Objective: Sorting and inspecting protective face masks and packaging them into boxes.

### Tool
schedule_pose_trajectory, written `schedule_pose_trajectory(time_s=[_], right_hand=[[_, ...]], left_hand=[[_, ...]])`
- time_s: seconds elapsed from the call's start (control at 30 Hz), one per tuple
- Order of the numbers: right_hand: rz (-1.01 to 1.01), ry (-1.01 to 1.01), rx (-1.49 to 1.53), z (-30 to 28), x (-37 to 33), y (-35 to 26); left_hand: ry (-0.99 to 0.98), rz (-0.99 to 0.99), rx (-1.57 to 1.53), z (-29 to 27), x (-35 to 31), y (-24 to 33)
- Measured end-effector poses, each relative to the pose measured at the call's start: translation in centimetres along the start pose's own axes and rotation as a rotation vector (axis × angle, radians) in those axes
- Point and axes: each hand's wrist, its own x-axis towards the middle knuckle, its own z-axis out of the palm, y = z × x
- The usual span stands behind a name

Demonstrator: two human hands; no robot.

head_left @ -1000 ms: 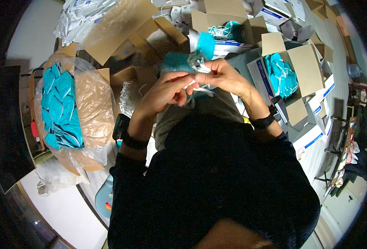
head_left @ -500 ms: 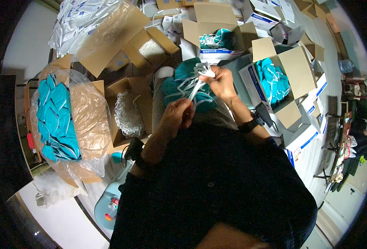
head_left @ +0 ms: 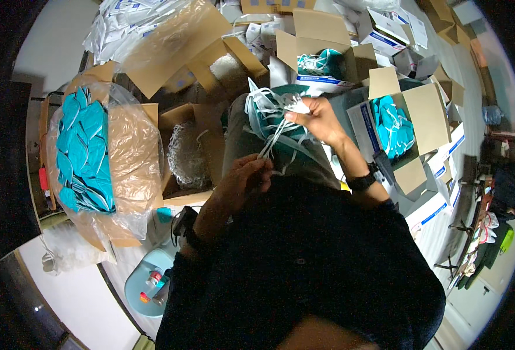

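Observation:
A bunch of white elastic straps point(head_left: 276, 136) is stretched between my two hands above my lap. My right hand point(head_left: 322, 121) pinches its upper part between thumb and fingers, where loops fan out to the left. Lower and to the left, my left hand point(head_left: 247, 177) has its fingers closed round the trailing ends. Beneath them, teal face masks point(head_left: 258, 121) lie on my legs, partly covered by straps. Which straps are fixed to these masks I cannot make out.
Left stands a plastic-lined carton point(head_left: 134, 169) holding many teal masks point(head_left: 85, 154). Beside it a carton holds tangled white straps point(head_left: 185, 156). Open boxes with strapped masks point(head_left: 392, 127) stand right and ahead point(head_left: 329, 63). A blue stool point(head_left: 136, 286) bearing bottles is at lower left.
The straps at my right hand have spread from a compact bundle into loose loops reaching left. Both hands still grip them. The whole view has shifted slightly.

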Motion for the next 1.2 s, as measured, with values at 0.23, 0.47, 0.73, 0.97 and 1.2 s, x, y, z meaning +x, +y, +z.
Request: schedule_pose_trajectory(time_s=[0.23,0.47,0.73,0.97,1.2], right_hand=[[0.032,0.063,0.178,1.1,-2.9,-2.9],[-0.042,0.028,0.21,1.6,-3.7,-3.6],[-0.04,0.063,0.213,1.2,-4.1,-3.2],[-0.036,0.061,0.179,1.0,-4.7,-4.0],[-0.063,-0.098,0.149,1.3,-5.1,-4.4]], left_hand=[[-0.041,0.153,0.261,-1.4,2.9,-2.3],[0.052,0.288,-0.063,-2.9,5.8,-5.4],[0.005,0.066,-0.554,-4.7,6.8,-5.9],[0.106,0.664,0.806,-6.0,5.5,-5.4],[0.22,0.165,0.021,-12.4,9.3,-0.5]])
